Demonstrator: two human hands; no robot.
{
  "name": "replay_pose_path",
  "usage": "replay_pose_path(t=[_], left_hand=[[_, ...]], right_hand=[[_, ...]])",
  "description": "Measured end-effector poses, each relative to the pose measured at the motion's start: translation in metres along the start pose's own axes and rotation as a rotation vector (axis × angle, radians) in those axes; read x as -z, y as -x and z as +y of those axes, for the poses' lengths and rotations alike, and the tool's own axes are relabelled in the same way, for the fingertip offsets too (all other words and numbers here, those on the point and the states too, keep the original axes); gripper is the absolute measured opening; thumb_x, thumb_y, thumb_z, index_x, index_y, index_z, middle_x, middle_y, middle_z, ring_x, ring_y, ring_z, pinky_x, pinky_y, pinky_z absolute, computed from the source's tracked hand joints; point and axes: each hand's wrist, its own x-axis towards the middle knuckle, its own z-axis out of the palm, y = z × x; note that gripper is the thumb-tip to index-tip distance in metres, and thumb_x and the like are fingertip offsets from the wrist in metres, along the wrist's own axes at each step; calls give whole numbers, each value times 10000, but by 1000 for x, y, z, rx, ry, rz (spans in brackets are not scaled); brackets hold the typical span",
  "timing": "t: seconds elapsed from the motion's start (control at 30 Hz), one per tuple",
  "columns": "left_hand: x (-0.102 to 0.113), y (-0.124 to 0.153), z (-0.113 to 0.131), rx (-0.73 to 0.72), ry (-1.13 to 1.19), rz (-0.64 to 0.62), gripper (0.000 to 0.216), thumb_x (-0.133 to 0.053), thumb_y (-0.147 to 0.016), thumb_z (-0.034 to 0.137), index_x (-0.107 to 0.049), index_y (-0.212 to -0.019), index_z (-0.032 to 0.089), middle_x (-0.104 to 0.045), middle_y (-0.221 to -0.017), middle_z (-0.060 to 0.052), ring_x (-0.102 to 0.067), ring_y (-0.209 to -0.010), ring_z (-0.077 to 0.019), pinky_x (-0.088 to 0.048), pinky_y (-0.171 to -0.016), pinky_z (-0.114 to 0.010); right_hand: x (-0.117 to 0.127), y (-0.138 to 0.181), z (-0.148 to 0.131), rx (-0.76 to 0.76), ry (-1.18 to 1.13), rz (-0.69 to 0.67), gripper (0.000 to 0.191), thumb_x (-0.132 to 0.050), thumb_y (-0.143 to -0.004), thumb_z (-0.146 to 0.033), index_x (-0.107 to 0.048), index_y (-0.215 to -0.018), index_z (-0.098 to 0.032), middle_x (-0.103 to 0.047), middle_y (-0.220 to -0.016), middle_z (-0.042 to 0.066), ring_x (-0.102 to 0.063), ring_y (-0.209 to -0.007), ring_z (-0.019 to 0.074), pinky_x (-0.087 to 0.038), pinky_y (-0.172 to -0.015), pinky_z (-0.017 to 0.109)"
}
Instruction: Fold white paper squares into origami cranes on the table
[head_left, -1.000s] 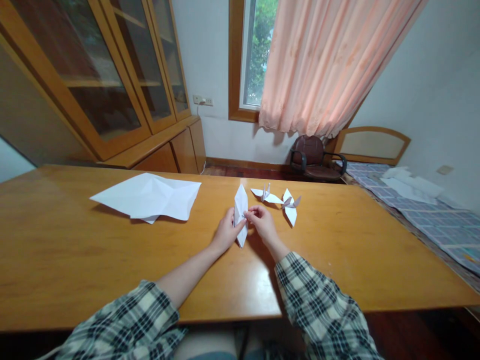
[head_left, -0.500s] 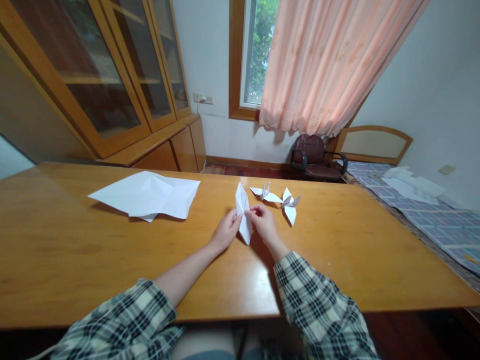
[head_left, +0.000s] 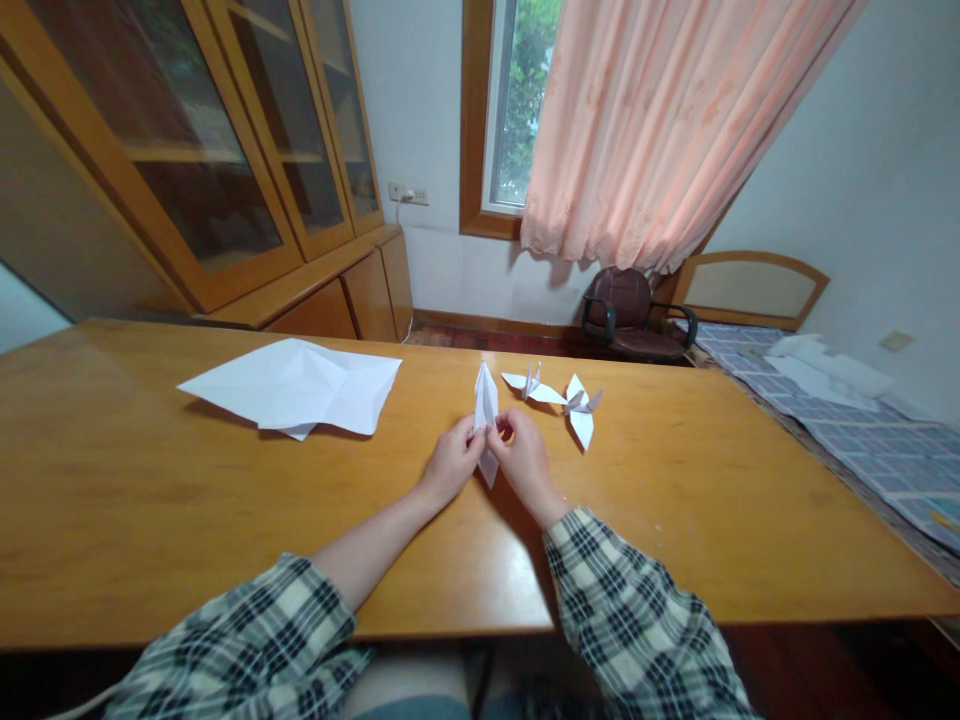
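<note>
So I'm standing in the room watching this person fold, and the whole thing is between their two hands: a slim white paper [head_left: 486, 392], pointy at both ends, held over the middle of the table [head_left: 420, 590]. Can't tell from here if its lower tip touches the wood.

Left hand [head_left: 453, 456] has it pinched at the left edge, about halfway along, thumb in front. Right hand [head_left: 523, 448] is pinching too, fingertips on the paper's right side near that same middle bit. Neither one has a full fist around it.

Handling-wise, I'd guess it weighs next to nothing. Probably stiffish through the middle where the layers stack up, way floppier toward the tips. Slippery? Doubt it, but layers could slide over each other if you pinch just the front one. It'd crush or crease wrong pretty easily, so light fingertips, imo. I'd hold it right where they do, at the thick waist, and leave the points alone.

Just right of the right hand there's one crane [head_left: 546, 394] and, beside it, a second crane [head_left: 581, 430]. Some flatter, creased sheets [head_left: 300, 388] lie well off to the left.
</note>
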Motion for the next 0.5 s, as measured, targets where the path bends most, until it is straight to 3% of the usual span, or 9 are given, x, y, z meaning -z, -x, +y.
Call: replay_pose_path(t=[0.3, 0.5], left_hand=[[5, 0, 7, -134, 15, -54, 316, -349, -969, 308, -627, -1021, 166, -692, -889, -40, -643, -825, -184, -472, -741, -260], [6, -3, 4, -111, 90, -46, 321, -414, -957, 365, -658, -961, 156, -694, -843, -37, -656, -818, -192, -502, -744, -266]], right_hand=[[4, 0, -5, 23, -45, 77, 105, -534, -824, -210, -519, -721, -196, -551, -701, -2, -521, -676, 157, -406, -643, 279], [4, -1, -6, 23, -108, 113, 91, -544, -834, -231, -540, -751, -194, -575, -740, 12, -552, -717, 164, -441, -636, 276]])
